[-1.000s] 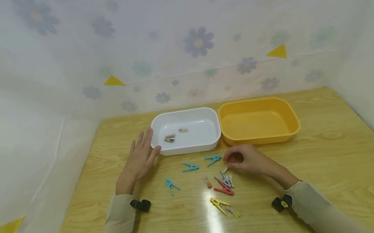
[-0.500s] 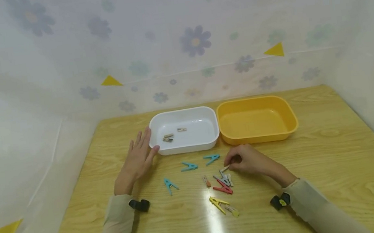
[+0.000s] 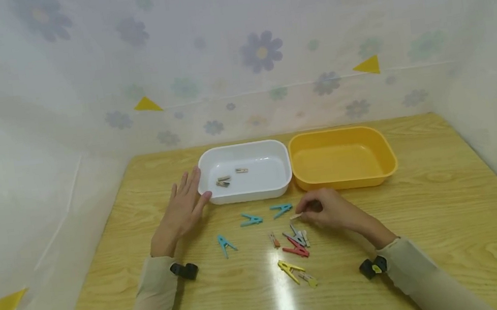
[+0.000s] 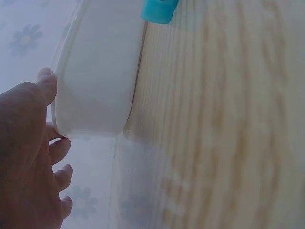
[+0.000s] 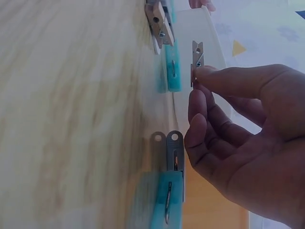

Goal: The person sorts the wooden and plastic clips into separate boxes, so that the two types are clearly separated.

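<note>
My right hand (image 3: 330, 210) is over the table just in front of the yellow tray. Between thumb and fingertips it pinches a small wooden clothespin (image 5: 198, 53), whose spring end sticks out in the right wrist view. Beneath lie a grey clothespin (image 3: 296, 237), a red clothespin (image 3: 296, 248) and a small pale clothespin (image 3: 305, 238), close together. My left hand (image 3: 181, 211) rests with extended fingers against the left end of the white tray (image 3: 253, 196). Inside that tray are three small wooden clothespins (image 3: 241, 170).
The yellow tray (image 3: 348, 183) stands right beside the white one. Three blue clothespins (image 3: 251, 219) lie in front of the white tray. An orange-tipped clothespin (image 3: 274, 240), a yellow clothespin (image 3: 289, 270) and a yellow-tipped wooden clothespin (image 3: 308, 278) lie nearer. A flowered curtain (image 3: 229, 65) hangs behind.
The small wooden clothespin in my right hand has come up off the table beside the grey one and shifted slightly towards the trays. My left hand has stayed at the white tray.
</note>
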Motion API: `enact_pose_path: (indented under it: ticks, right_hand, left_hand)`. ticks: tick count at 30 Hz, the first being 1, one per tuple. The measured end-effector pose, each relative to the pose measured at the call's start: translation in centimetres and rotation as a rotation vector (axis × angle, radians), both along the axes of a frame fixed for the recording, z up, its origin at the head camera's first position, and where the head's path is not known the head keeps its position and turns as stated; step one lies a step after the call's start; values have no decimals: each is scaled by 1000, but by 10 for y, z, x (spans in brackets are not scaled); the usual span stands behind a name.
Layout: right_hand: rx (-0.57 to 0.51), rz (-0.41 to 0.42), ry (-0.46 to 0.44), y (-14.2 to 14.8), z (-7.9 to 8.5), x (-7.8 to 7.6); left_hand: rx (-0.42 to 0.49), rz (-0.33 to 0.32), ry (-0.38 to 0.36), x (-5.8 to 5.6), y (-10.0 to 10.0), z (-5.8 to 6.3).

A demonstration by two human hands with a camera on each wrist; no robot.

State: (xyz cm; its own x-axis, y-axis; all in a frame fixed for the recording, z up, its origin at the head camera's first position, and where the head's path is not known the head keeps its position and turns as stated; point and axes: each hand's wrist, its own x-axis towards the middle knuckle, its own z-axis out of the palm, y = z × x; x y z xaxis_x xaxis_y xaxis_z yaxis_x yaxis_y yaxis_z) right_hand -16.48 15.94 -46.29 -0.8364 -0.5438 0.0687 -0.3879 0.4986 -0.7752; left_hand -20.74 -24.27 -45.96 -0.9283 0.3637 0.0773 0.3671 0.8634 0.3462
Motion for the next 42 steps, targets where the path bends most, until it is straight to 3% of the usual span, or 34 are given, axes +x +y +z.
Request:
enact_pose_path:
  ticks: [16, 26, 35, 42]
  right_hand:
    - [-120, -3, 47, -3, 13, 4]
    - [-195, -57, 81, -10, 18, 7]
    - [-244, -99, 227, -25, 43, -9]
    - [-205, -113, 237, -43, 49, -30]
  left_hand:
    - [-5, 10, -16, 4, -3, -1]
    - [9, 4, -7, 7, 6, 1]
    - [-9, 6, -18, 5, 11, 1]
    - [7, 11, -24, 7, 10, 1]
